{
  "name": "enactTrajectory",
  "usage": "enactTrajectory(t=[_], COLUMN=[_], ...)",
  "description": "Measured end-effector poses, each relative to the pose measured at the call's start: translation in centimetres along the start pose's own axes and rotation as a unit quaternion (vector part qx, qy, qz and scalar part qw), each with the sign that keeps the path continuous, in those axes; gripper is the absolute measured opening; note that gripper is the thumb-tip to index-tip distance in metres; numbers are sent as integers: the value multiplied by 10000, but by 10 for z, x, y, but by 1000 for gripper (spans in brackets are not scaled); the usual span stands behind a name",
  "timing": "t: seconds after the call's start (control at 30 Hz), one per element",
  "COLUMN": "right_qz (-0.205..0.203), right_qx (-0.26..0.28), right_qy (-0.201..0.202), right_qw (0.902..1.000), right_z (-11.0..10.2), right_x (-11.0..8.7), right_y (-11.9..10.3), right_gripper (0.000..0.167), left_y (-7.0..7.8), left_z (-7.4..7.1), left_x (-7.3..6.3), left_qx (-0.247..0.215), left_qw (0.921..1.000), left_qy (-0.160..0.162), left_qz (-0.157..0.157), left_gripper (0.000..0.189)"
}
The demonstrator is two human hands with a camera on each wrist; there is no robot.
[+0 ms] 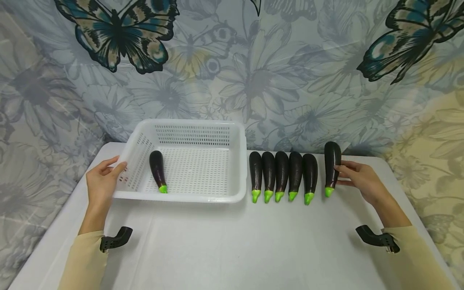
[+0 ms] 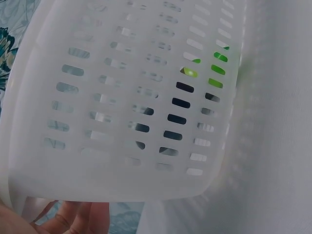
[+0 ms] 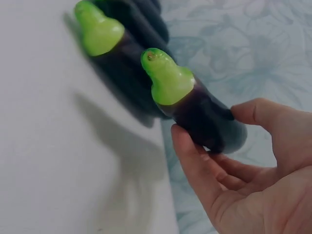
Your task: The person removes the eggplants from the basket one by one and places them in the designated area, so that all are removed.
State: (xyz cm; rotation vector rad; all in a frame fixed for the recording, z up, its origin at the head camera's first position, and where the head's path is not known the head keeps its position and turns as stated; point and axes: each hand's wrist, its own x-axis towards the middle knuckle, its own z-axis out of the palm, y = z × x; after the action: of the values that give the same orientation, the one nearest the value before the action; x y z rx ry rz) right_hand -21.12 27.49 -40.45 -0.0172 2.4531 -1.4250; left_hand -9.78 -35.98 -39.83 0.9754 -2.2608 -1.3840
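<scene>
My left hand (image 1: 100, 181) grips the left rim of a white slotted plastic basket (image 1: 181, 197), with curled fingers (image 2: 73, 219) showing below the rim in the left wrist view. One dark purple eggplant (image 1: 157, 169) with a bright green stem end lies inside the basket, toward its left. At the right, my right hand (image 1: 362, 181) pinches another eggplant (image 1: 331, 161) between thumb and fingers. In the right wrist view this held eggplant (image 3: 204, 114) points its green end away from the palm, and its shadow falls on the table.
Right of the basket, several more eggplants (image 1: 282, 173) lie side by side in a row, green ends toward me. All stand on a white-covered table (image 1: 232, 245). Directly behind it hangs a cloth (image 1: 203, 88) printed with flowers and butterflies.
</scene>
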Motion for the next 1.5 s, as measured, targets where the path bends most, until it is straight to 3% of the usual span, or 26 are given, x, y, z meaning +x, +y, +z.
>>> enactTrajectory(t=[0.33, 1.03, 1.33, 1.5], right_qz=[382, 599, 752, 588], right_qx=[437, 220, -590, -1159], right_qy=[-319, -288, -531, -573], right_qw=[9978, 9976, 9940, 9899], right_z=[11, 17, 12, 7], right_x=[4, 7, 2, 0], right_y=[12, 13, 7, -2], right_gripper=[72, 72, 73, 78], left_y=[-1, 0, -1, -1], left_z=[0, 0, 2, 2], left_x=[1, -1, -1, 0], left_qx=[-65, -207, -305, -358], left_qw=[10000, 9998, 9995, 9993], left_qy=[-4, 11, -35, -17], left_qz=[-21, -71, -73, -83], left_gripper=[48, 47, 47, 47])
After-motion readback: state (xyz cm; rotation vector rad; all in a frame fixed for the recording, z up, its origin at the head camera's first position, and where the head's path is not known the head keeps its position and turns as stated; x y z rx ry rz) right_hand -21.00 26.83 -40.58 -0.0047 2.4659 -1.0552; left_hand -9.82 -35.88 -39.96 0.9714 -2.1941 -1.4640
